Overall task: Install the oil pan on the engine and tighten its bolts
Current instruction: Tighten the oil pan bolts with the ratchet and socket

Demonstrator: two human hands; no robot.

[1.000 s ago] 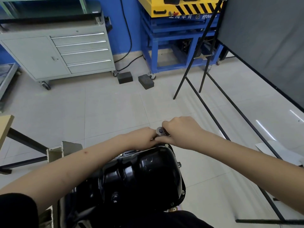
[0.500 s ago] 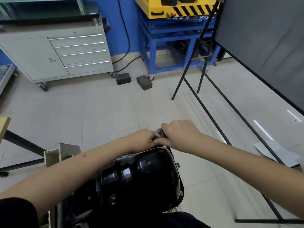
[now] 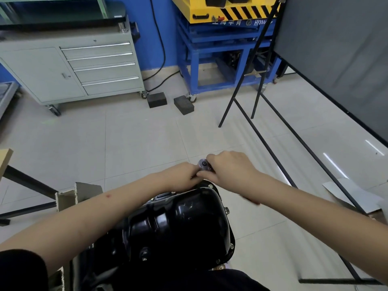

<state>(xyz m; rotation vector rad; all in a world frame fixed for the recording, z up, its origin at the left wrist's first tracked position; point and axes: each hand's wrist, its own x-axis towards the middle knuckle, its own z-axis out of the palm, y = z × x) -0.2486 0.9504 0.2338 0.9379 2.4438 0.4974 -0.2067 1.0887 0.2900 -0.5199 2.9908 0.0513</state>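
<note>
At the far rim of the oil pan [image 3: 182, 223], right hand [image 3: 231, 169] grips a ratchet [image 3: 204, 164] (left hand [image 3: 180, 175] curled under its head)

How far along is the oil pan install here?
Done: the black oil pan sits on the engine, with bolts visible along its right flange. In hand: both hands, left hand and right hand, work a ratchet at the far edge. Which bolts remain loose cannot be told.

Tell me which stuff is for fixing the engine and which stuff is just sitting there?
For the job: oil pan, ratchet, pan bolts, left hand, right hand.

Just sitting there: cabinet, two black blocks, blue stand, black frame, grey board.
</note>
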